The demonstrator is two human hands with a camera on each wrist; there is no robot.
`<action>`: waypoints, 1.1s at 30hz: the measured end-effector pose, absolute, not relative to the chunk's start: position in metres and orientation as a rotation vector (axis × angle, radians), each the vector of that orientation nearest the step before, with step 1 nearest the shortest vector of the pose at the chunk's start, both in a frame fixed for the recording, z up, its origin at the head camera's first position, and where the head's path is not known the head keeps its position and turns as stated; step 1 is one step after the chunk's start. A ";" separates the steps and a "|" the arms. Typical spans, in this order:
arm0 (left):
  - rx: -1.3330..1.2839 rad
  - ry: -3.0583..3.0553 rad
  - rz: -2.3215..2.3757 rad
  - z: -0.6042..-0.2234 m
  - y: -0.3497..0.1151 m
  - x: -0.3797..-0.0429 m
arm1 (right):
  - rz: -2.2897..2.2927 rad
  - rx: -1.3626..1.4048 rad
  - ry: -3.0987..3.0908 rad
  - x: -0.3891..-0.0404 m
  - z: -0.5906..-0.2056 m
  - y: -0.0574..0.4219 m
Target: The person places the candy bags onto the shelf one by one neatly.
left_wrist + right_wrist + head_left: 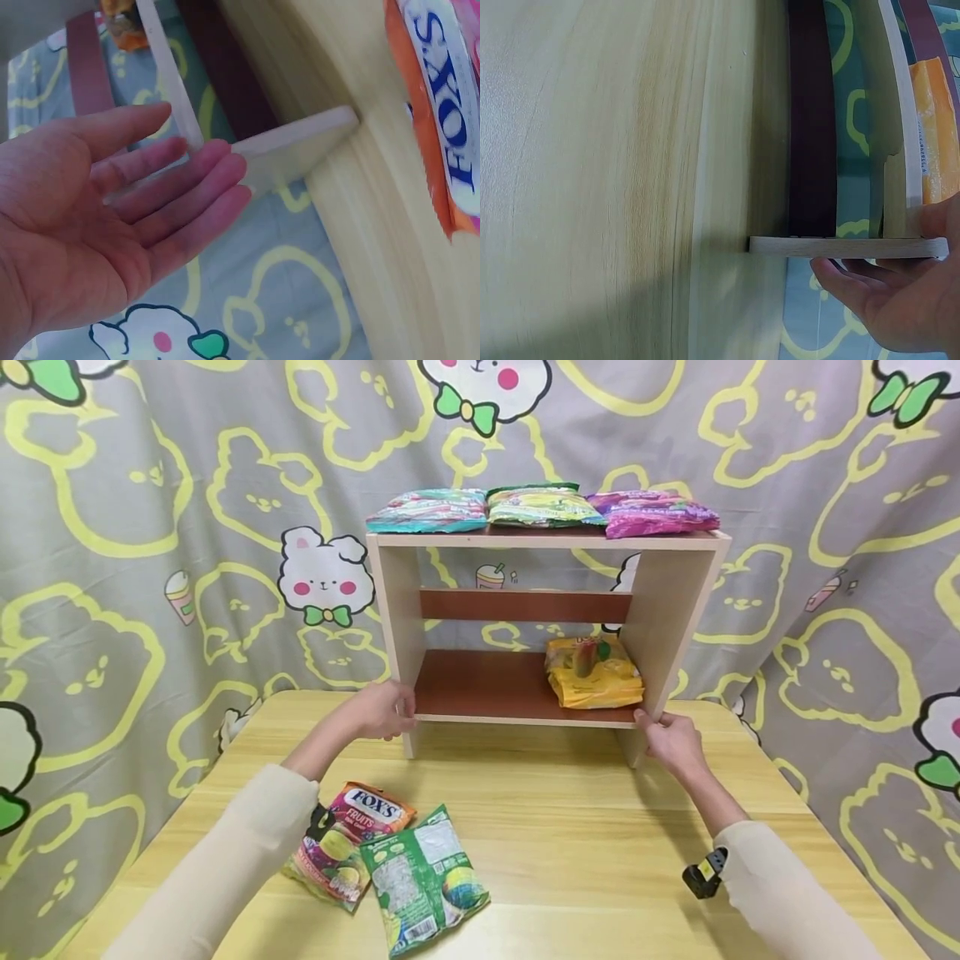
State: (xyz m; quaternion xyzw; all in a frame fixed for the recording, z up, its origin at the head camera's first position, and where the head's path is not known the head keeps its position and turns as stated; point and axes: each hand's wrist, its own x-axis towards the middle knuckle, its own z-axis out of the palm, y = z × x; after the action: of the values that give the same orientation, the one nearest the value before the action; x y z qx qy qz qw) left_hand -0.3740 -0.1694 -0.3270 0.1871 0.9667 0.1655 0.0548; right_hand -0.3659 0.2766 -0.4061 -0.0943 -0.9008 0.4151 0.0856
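A small wooden shelf [525, 720] stands on the table, with pale side panels and brown boards. My left hand [384, 710] is at its left panel, palm showing and fingers loosely extended in the left wrist view, their tips overlapping the panel's edge. With my right hand [672, 741] I grip the lower right panel [847, 247], thumb at the board's front edge and fingers on the outer side. A yellow bag [596, 681] lies on the middle board, near the right hand. Below the left arm are a Fox's fruits candy bag [352, 835] and a green bag [423, 881].
Three candy bags lie in a row on the shelf's top: a teal one [431, 512], a yellow-green one [542, 507] and a purple one [654, 513]. A patterned curtain [187, 527] hangs behind and beside the wooden table [570, 860].
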 end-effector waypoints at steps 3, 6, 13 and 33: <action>0.594 2.935 0.480 -0.329 -0.174 -0.373 | 1.237 -0.284 -2.684 -0.366 -0.406 0.277; 0.574 2.925 0.450 -0.332 -0.179 -0.372 | 1.245 -0.291 -2.688 -0.365 -0.406 0.277; 0.414 2.888 0.379 -0.342 -0.198 -0.368 | 1.258 -0.296 -2.696 -0.365 -0.406 0.277; 0.034 2.470 0.256 -0.385 -0.229 -0.351 | 1.221 -0.289 -2.692 -0.366 -0.407 0.278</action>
State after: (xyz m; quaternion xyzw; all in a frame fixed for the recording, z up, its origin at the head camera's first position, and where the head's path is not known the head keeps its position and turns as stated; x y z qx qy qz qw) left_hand -0.3511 -0.2291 -0.3847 0.0130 0.9413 0.0976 0.3230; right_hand -0.3660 0.2783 -0.4069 -0.0970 -0.9030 0.4097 0.0855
